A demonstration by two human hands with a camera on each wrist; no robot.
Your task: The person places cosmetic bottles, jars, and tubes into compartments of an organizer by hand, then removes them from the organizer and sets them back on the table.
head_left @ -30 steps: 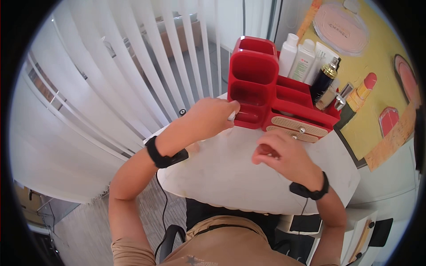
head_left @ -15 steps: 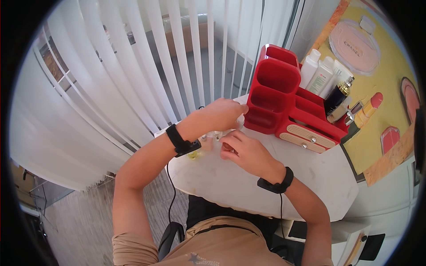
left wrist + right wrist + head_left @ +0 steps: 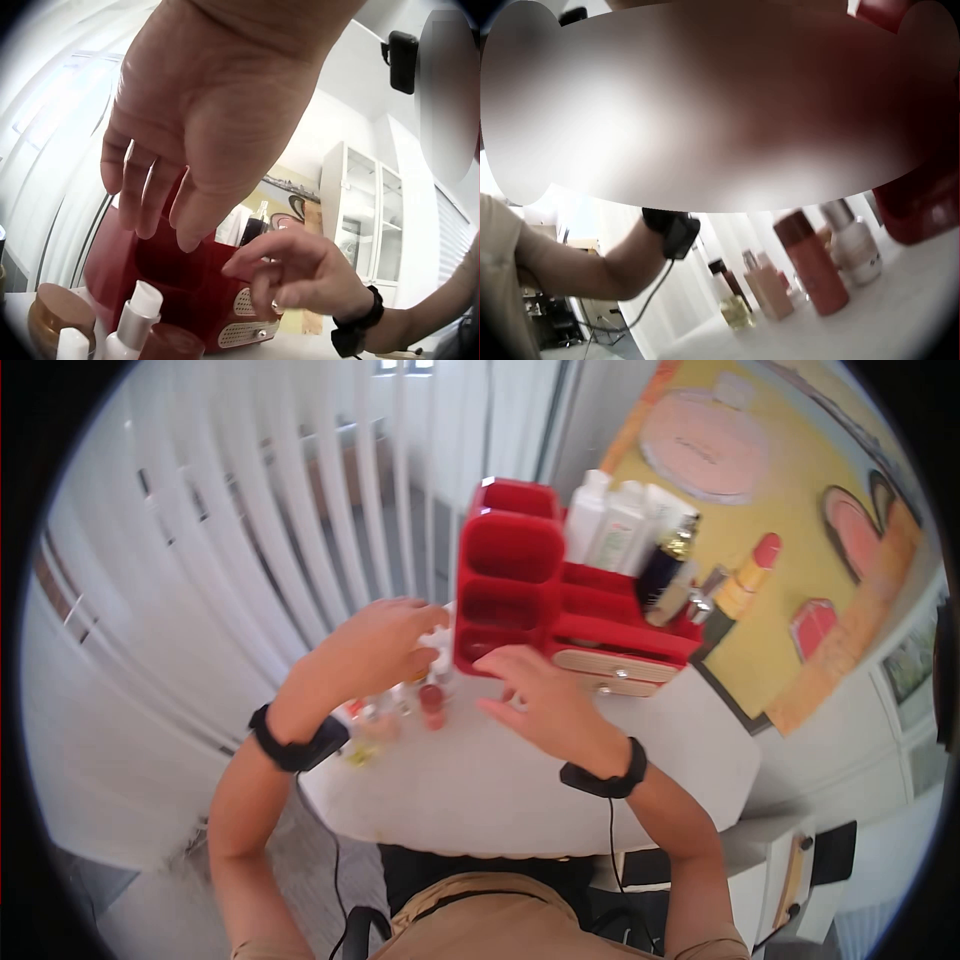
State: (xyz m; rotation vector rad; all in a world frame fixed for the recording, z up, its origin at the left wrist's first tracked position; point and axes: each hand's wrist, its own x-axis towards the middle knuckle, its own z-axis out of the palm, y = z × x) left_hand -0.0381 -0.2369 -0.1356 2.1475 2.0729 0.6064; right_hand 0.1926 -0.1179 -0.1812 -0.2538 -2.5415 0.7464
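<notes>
My left hand [image 3: 370, 645] hangs over a cluster of small cosmetic bottles at the table's left side, its fingers slightly bent with nothing between them. Below it in the left wrist view are a white-topped pump bottle [image 3: 133, 322] and an amber jar [image 3: 64, 315]. A pinkish-red bottle with a dark red cap [image 3: 432, 705] stands on the table between my hands. My right hand [image 3: 550, 710], empty with loosely bent fingers, is in front of the red cosmetics organizer [image 3: 553, 610]. A peach bottle [image 3: 769, 289] and a clear yellowish bottle [image 3: 736, 313] stand close by.
White bottles [image 3: 620, 535], a tube and a dark pump bottle [image 3: 662, 575] stand in the organizer's right part, above its woven-front drawers [image 3: 605, 665]. Vertical blinds [image 3: 250, 540] hang along the left. The white table [image 3: 480, 800] has a rounded front edge.
My right hand went left to the bottle cluster, then drew back with its fingers loosened. The red-capped bottle now shows there. My left hand moved off the white item beside the organizer.
</notes>
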